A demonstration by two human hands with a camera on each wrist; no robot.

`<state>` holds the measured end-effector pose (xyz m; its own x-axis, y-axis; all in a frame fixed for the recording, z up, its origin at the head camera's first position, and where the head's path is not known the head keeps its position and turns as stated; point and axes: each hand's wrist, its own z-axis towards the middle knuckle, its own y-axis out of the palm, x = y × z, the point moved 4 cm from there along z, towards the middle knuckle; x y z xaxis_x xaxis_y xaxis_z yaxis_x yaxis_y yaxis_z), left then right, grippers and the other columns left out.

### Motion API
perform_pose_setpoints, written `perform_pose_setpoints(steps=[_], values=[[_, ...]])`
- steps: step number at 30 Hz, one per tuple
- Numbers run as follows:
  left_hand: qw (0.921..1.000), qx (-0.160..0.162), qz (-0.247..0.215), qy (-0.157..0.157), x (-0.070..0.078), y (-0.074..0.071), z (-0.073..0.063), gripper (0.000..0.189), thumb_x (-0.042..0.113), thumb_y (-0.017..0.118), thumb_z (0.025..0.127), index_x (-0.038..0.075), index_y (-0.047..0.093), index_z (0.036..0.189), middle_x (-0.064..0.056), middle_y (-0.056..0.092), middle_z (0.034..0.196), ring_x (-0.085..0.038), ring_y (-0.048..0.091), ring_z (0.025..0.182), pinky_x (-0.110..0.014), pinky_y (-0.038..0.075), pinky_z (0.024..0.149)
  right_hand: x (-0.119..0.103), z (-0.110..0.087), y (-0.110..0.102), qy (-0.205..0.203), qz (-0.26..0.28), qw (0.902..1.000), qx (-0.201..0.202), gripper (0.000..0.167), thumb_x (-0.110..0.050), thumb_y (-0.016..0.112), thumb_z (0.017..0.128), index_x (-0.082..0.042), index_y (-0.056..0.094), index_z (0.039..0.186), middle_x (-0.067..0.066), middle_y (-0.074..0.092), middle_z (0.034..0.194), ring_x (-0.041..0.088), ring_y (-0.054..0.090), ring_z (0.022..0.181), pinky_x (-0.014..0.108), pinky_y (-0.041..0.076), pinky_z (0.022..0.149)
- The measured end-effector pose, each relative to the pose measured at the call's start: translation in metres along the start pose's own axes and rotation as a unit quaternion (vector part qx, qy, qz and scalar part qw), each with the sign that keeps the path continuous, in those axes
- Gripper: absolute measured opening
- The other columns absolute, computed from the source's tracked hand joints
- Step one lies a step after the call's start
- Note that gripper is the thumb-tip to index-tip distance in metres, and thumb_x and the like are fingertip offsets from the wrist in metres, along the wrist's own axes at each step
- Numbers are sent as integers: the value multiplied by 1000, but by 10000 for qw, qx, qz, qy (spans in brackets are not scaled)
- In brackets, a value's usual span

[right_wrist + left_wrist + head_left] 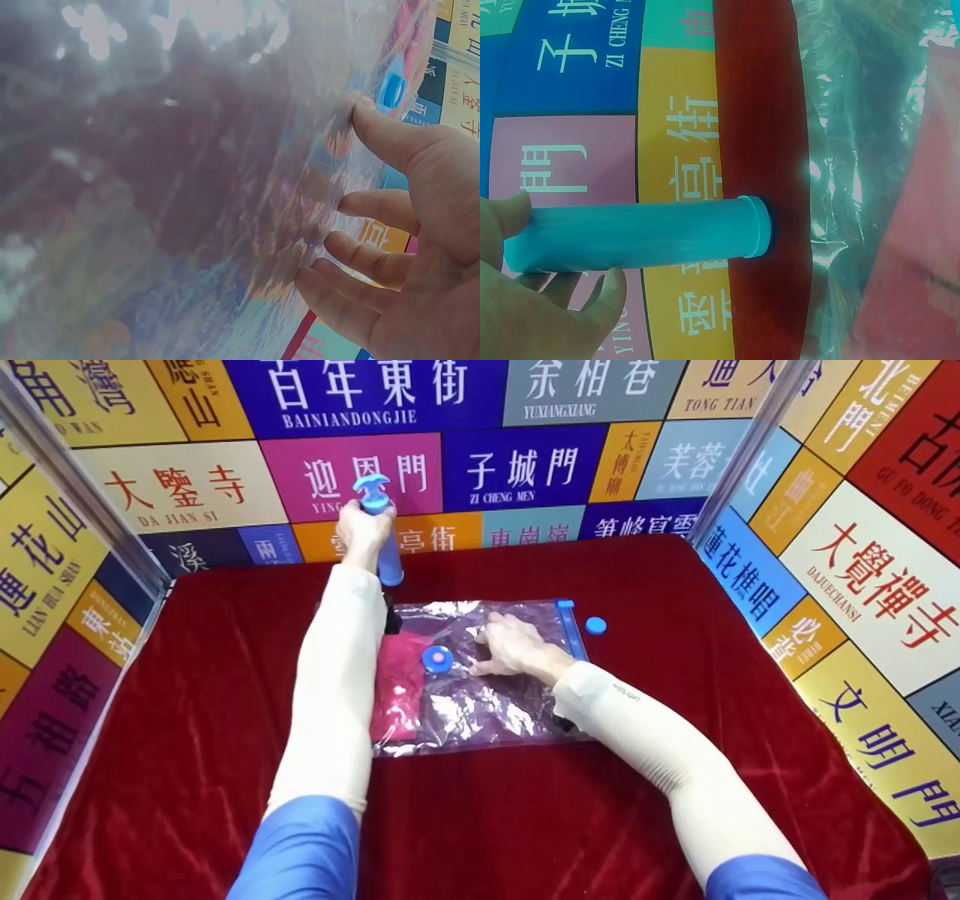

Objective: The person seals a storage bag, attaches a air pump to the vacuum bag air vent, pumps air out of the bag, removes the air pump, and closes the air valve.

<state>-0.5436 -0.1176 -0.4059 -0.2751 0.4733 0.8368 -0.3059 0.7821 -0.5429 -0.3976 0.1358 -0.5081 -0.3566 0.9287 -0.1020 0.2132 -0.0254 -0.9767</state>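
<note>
Upright at the far side of the table, a blue hand pump [390, 561] is gripped near its top by my left hand [362, 534]. In the left wrist view its smooth barrel [637, 234] extends from between thumb and fingers. A clear plastic vacuum storage bag [480, 716] lies flat, with folded pink cloth [397, 690] in its left part. My right hand [517, 646] rests on the bag, and its spread fingertips [341, 202] touch the film in the right wrist view. Left of that hand sits the bag's round blue valve [430, 661], uncapped.
A round blue cap [596, 625] lies on the dark red tablecloth [480, 817], just right of the bag. The bag's blue zip strip [574, 634] runs along its right edge. Printed panels [352, 472] with metal corner posts [750, 450] stand behind and beside the table.
</note>
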Motion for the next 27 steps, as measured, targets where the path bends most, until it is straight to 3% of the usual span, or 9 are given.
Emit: perform_pose_setpoints(steps=[7, 14, 21, 27], values=[[9993, 162, 343, 51, 0, -6, -3, 60, 46, 71, 108, 18, 59, 159, -5, 69, 159, -27, 62, 150, -42, 47, 129, -1, -1, -1, -28, 30, 10000, -28, 68, -60, 86, 94, -23, 74, 149, 16, 62, 148, 39, 59, 140, 60, 58, 118], [9995, 40, 306, 122, 4, -13, -2, 68, 50, 63, 110, 21, 47, 169, -3, 61, 168, -24, 57, 156, -40, 43, 134, 1, -1, -1, -86, 98, 9999, -16, 66, -59, 85, 95, -22, 75, 148, 17, 62, 145, 41, 60, 140, 60, 58, 117], [9977, 310, 253, 538, 7, -20, -11, 61, 47, 61, 112, 17, 50, 164, -6, 66, 161, -24, 62, 151, -37, 46, 130, 2, -2, 0, -140, 183, 9997, 26, 66, -59, 84, 95, -21, 75, 149, 19, 62, 147, 44, 59, 144, 62, 55, 121], [9930, 547, 108, 1038, 10, -23, -25, 51, 47, 58, 114, 14, 53, 152, -8, 68, 150, -25, 66, 141, -40, 52, 123, 1, -2, 2, -169, 172, 9997, 106, 66, -59, 85, 94, -22, 75, 148, 17, 64, 142, 41, 60, 137, 61, 58, 115]])
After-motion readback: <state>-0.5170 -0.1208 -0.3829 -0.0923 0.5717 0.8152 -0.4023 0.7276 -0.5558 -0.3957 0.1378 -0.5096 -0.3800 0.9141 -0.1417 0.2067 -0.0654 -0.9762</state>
